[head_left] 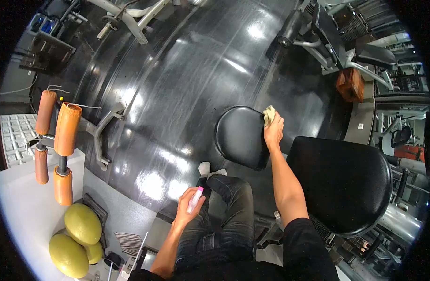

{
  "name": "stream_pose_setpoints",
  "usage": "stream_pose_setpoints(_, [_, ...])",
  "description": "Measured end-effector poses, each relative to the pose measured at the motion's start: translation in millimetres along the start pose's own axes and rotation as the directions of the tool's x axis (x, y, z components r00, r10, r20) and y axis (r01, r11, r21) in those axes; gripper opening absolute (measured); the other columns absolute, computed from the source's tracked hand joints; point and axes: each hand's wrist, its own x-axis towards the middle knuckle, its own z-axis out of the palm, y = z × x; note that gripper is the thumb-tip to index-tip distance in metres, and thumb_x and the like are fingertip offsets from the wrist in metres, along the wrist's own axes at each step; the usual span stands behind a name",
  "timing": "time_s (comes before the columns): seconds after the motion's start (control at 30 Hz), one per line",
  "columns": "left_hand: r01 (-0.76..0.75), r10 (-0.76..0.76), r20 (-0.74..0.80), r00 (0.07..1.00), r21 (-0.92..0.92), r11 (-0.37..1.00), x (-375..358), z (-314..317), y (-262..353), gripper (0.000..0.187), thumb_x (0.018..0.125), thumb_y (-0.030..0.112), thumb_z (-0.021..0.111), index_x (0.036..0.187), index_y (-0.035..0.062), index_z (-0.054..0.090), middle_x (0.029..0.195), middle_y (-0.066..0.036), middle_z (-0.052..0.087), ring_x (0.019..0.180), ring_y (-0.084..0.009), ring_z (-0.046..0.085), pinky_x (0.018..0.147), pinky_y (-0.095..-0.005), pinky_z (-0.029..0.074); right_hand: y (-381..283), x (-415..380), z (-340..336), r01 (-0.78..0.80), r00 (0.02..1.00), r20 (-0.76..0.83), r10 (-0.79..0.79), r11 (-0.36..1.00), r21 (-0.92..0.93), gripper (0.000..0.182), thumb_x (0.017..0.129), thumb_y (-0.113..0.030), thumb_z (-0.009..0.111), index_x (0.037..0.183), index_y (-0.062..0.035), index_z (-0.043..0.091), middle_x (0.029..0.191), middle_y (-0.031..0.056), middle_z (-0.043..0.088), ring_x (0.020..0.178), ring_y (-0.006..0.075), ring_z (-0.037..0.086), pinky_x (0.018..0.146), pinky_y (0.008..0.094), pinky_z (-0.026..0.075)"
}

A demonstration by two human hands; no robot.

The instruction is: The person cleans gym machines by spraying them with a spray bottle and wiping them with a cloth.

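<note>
My left hand (183, 208) is closed around a small clear bottle (194, 201) with a pink top, held in front of my legs. Bunched under the fingers of my right hand (274, 132) is a pale yellow cloth (269, 115). That cloth presses on the right edge of a black padded seat (240, 136), which is rounded at the far end. A larger black pad (339, 182) lies just right of my right forearm.
Gym machines (325, 37) stand at the far right, beside a wooden block (350, 85). To the left are orange foam rollers (68, 129) on a frame, and olive-green balls (82, 224). Glossy black flooring (191, 84) stretches ahead.
</note>
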Motion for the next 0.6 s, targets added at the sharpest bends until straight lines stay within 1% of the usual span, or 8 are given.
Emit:
stream_pose_setpoints(0.07, [0.018, -0.018, 0.006, 1.0, 0.005, 1.0, -3, 0, -1, 0.023, 0.079, 0.002, 0.07, 0.1, -0.0038, 0.062, 0.098, -0.017, 0.064, 0.087, -0.0301, 0.064, 0.076, -0.0337, 0.05, -7, 3, 8, -0.143, 0.989, -0.011, 0.145, 0.987, 0.077, 0.051, 0.082, -0.004, 0.061, 0.13, -0.0086, 0.044, 0.115, 0.0157, 0.05, 0.108, 0.0364, 0.052, 0.087, 0.0477, 0.046])
stream_pose_setpoints(0.17, [0.026, -0.026, 0.011, 1.0, 0.015, 1.0, -8, 0, -9, 0.023, 0.078, 0.001, 0.07, 0.1, -0.004, 0.063, 0.098, -0.017, 0.064, 0.088, -0.0301, 0.064, 0.077, -0.0338, 0.05, -16, -46, 8, -0.019, 1.0, 0.007, 0.019, 0.999, 0.043, 0.063, 0.076, 0.0, 0.063, 0.134, -0.0093, 0.042, 0.112, 0.0168, 0.049, 0.107, 0.0373, 0.052, 0.084, 0.0489, 0.046])
stream_pose_setpoints(0.23, [0.016, -0.017, 0.011, 1.0, 0.019, 1.0, -10, -1, -9, 0.023, 0.078, 0.001, 0.07, 0.1, -0.004, 0.063, 0.099, -0.017, 0.064, 0.088, -0.0301, 0.064, 0.077, -0.0338, 0.05, -6, -96, 6, 0.2, 0.978, 0.049, -0.201, 0.979, 0.033, 0.062, 0.072, 0.002, 0.063, 0.131, -0.0076, 0.047, 0.11, 0.0181, 0.049, 0.103, 0.0387, 0.052, 0.081, 0.0483, 0.045])
stream_pose_setpoints(0.3, [0.038, -0.038, 0.016, 0.999, 0.007, 0.999, -8, -2, -5, 0.023, 0.078, 0.001, 0.07, 0.099, -0.0039, 0.063, 0.098, -0.017, 0.064, 0.088, -0.0302, 0.064, 0.077, -0.0341, 0.05, 6, -148, 0, 0.297, 0.949, 0.11, -0.295, 0.955, 0.007, 0.062, 0.068, 0.005, 0.065, 0.127, -0.0072, 0.05, 0.108, 0.0183, 0.05, 0.099, 0.0385, 0.054, 0.079, 0.0467, 0.046])
stream_pose_setpoints(0.33, [0.037, -0.037, 0.017, 0.999, 0.007, 0.999, -6, -1, -5, 0.023, 0.078, 0.001, 0.07, 0.099, -0.0039, 0.063, 0.098, -0.017, 0.064, 0.088, -0.0302, 0.064, 0.077, -0.0341, 0.05, 15, -169, -4, 0.297, 0.935, 0.205, -0.289, 0.955, -0.009, 0.069, 0.067, 0.004, 0.069, 0.13, -0.01, 0.047, 0.113, 0.0155, 0.05, 0.106, 0.0359, 0.053, 0.083, 0.0458, 0.048])
stream_pose_setpoints(0.47, [0.014, -0.014, -0.002, 1.0, 0.019, 1.0, 0, -4, -3, 0.02, 0.078, 0.002, 0.07, 0.096, -0.0035, 0.063, 0.097, -0.017, 0.064, 0.084, -0.0296, 0.064, 0.075, -0.0339, 0.05, 28, -173, -21, 0.238, 0.941, 0.237, -0.241, 0.97, 0.044, 0.061, 0.067, 0.006, 0.066, 0.124, -0.0078, 0.047, 0.113, 0.0161, 0.05, 0.105, 0.0363, 0.054, 0.084, 0.045, 0.048])
stream_pose_setpoints(0.5, [0.005, -0.004, -0.004, 1.0, 0.033, 0.999, 2, -4, -1, 0.019, 0.078, 0.002, 0.07, 0.094, -0.0032, 0.062, 0.096, -0.016, 0.064, 0.083, -0.0293, 0.064, 0.075, -0.0338, 0.05, 33, -159, -14, 0.252, 0.951, 0.169, -0.257, 0.966, 0.051, 0.061, 0.069, 0.007, 0.065, 0.125, -0.0073, 0.045, 0.112, 0.0165, 0.05, 0.105, 0.0374, 0.053, 0.085, 0.0456, 0.048])
stream_pose_setpoints(0.6, [0.034, -0.034, -0.012, 0.999, 0.004, 0.999, 5, -2, -4, 0.016, 0.078, 0.001, 0.07, 0.091, -0.0027, 0.062, 0.095, -0.016, 0.064, 0.082, -0.0288, 0.064, 0.075, -0.0337, 0.05, 15, -97, -14, 0.098, 0.995, -0.005, -0.098, 0.989, 0.114, 0.061, 0.072, 0.006, 0.062, 0.128, -0.0069, 0.042, 0.117, 0.0179, 0.049, 0.109, 0.0403, 0.051, 0.089, 0.0462, 0.045])
